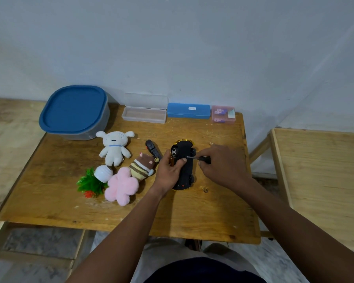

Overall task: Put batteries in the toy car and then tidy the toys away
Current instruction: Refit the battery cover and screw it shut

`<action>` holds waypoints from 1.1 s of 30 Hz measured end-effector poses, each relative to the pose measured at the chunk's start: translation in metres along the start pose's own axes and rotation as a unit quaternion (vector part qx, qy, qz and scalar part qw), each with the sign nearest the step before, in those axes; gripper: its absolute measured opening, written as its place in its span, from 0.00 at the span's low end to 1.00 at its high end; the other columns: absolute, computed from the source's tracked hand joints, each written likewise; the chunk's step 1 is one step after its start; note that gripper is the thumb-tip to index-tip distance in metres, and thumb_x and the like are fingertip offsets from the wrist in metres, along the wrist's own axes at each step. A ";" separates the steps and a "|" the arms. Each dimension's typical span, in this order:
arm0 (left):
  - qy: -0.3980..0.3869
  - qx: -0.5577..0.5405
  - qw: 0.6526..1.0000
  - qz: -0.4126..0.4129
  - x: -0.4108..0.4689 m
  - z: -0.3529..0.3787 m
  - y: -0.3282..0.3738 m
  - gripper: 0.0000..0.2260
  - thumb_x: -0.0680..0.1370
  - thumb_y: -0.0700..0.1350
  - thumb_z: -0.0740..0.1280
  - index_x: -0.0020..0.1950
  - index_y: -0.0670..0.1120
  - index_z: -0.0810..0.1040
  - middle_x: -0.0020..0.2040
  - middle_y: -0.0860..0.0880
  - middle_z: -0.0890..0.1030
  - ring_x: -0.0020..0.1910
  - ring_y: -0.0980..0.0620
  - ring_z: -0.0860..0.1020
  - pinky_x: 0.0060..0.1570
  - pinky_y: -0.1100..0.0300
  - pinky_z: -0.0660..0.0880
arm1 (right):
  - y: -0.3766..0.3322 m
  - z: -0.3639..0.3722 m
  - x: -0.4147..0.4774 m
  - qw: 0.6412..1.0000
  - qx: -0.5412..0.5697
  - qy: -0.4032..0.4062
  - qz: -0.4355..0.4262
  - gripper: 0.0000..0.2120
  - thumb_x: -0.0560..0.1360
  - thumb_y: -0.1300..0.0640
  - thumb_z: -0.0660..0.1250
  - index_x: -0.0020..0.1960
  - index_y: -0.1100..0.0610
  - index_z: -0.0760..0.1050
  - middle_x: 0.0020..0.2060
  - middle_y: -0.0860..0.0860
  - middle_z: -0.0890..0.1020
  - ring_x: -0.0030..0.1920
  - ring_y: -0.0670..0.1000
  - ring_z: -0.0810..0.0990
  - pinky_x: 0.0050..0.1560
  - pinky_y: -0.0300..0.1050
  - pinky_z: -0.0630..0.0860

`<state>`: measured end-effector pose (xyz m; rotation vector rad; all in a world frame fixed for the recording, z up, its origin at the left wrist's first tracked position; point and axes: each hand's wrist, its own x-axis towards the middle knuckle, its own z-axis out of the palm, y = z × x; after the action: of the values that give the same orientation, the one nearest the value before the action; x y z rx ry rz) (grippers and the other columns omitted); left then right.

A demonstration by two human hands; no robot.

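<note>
A black toy car [186, 170] with gold trim lies upside down on the wooden table [131, 213], its black underside facing up. My left hand [169, 172] grips the car from its left side, thumb pressed on the underside. My right hand [223, 166] holds a small black-handled screwdriver [200, 158], whose metal tip touches the car's underside near my left thumb. A black remote control [152, 150] lies just left of the car.
Left of the car lie a white plush dog [114, 148], a brown striped plush [141, 167], a pink plush flower [121, 185] and a small potted fake plant [94, 180]. Along the wall stand a blue-lidded tub [75, 111], an open clear case [144, 114], a blue case [188, 111] and a pink box [223, 114].
</note>
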<state>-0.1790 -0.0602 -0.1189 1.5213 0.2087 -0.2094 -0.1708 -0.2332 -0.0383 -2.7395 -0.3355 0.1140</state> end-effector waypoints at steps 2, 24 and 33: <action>0.002 0.002 1.000 0.004 0.000 0.000 0.000 0.14 0.82 0.40 0.66 0.68 0.47 0.75 0.59 0.44 0.82 0.58 0.44 0.82 0.56 0.45 0.82 | 0.000 0.000 0.000 1.000 0.008 -0.004 0.005 0.13 0.77 0.49 0.66 0.59 0.43 0.82 0.47 0.45 0.84 0.43 0.45 0.77 0.37 0.39 0.68; 0.005 0.032 0.998 0.044 0.001 0.001 0.008 0.14 0.82 0.40 0.67 0.67 0.44 0.74 0.58 0.45 0.83 0.56 0.49 0.83 0.52 0.54 0.82 | 0.005 -0.005 0.006 0.995 0.094 -0.018 0.013 0.11 0.80 0.51 0.64 0.57 0.49 0.83 0.39 0.45 0.81 0.35 0.41 0.73 0.34 0.33 0.61; -0.004 0.033 0.999 0.036 -0.001 0.002 0.007 0.14 0.82 0.40 0.67 0.67 0.44 0.74 0.58 0.44 0.82 0.55 0.49 0.83 0.53 0.49 0.83 | 0.004 -0.006 0.008 0.993 0.095 -0.067 0.034 0.05 0.80 0.52 0.63 0.49 0.49 0.78 0.33 0.41 0.77 0.34 0.42 0.76 0.33 0.39 0.66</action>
<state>-0.1777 -0.0616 -0.1119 1.5914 0.1409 -0.1659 -0.1614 -0.2369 -0.0340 -2.5600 -0.2544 0.3324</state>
